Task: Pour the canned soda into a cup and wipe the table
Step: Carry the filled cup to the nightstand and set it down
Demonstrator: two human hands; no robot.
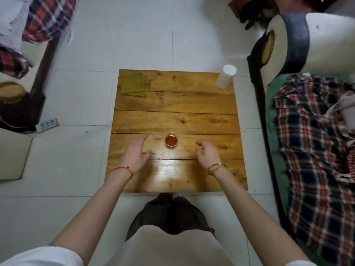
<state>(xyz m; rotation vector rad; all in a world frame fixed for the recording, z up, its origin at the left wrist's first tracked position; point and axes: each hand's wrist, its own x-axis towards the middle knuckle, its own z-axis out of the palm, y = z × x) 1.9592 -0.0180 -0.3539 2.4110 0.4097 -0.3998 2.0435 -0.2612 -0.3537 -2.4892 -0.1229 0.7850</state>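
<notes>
**Filled cup flanked by two empty hands on a wooden table**

No brand, label or legible writing can be made out on anything in view; the white can (226, 76) at the table's far right corner is seen as a plain white cylinder, standing upright, with any printing too blurred or turned away to be read.

A small clear cup (171, 139) holding amber-brown liquid is placed on the near half of the square plank table (172, 104), roughly on its centre line. A few small wet marks are seen on the wood just right of the cup. A folded olive-green cloth (134, 84) is laid flat at the far left corner, well apart from the cup.

The left hand (135, 153) is held over the table just left of the cup, palm inward, fingers stretched forward and loosely spread, thumb apart; nothing is gripped. A red string bracelet (124, 169) is worn on that wrist. The right hand (207, 153) is held to the right of the cup, fingers curled and relaxed, apart from one another, also empty. Gold bangles (217, 167) are worn on the right wrist. Both forearms are extended from the bottom edge, bare to short white sleeves. Neither hand is touching the cup.
</notes>
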